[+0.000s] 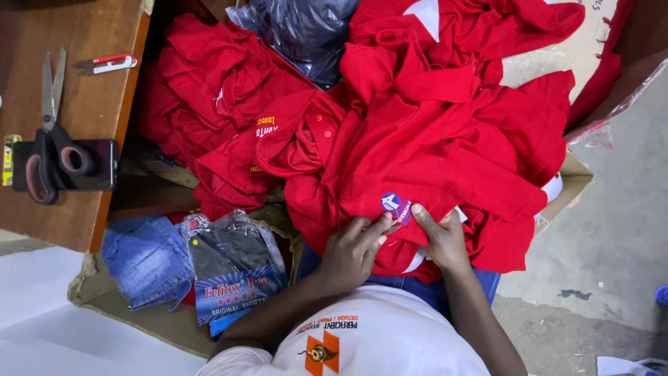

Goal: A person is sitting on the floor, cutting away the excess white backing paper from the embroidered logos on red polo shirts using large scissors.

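Clearly crumpled red polo shirt point(431, 139), round blue badge point(390, 202), both hands pinching its fabric.

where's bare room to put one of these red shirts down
Bare wood on the desk above the scissors and beside the small clipper. Bare floor right of the cardboard box. Lap crowded: both hands in the red shirts.

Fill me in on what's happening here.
A person sits over a heap of red shirts on their lap. Both hands press on the top shirt: the left hand and right hand pinch the cloth beside a small round badge. Scissors lie on the wooden table nearby, and a packaged shirt sits below it.
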